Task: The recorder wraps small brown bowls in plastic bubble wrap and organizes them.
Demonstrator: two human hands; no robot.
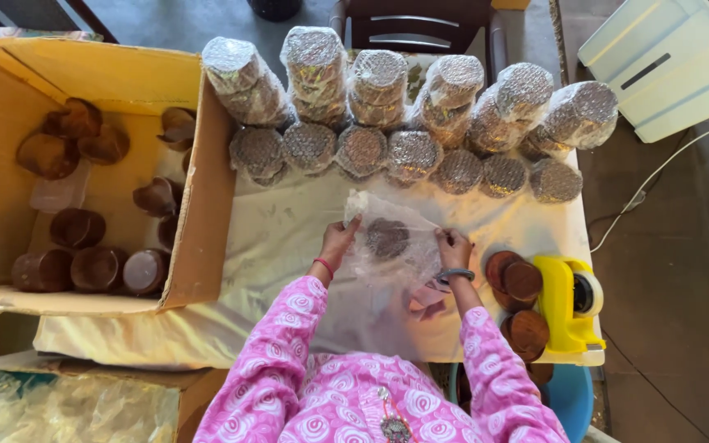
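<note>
My left hand (336, 242) and my right hand (453, 248) hold a sheet of clear bubble wrap (395, 246) over the table, one on each side. Inside the wrap sits a round brown wooden piece (386, 237). Both arms are in pink patterned sleeves. Just right of my right hand lies a stack of brown wooden discs (514, 279).
Two rows of bubble-wrapped bundles (408, 107) line the table's far side. An open cardboard box (207, 205) with several brown bowls stands at the left. A yellow tape dispenser (568, 303) is at the right edge. A white machine (666, 61) sits at the top right.
</note>
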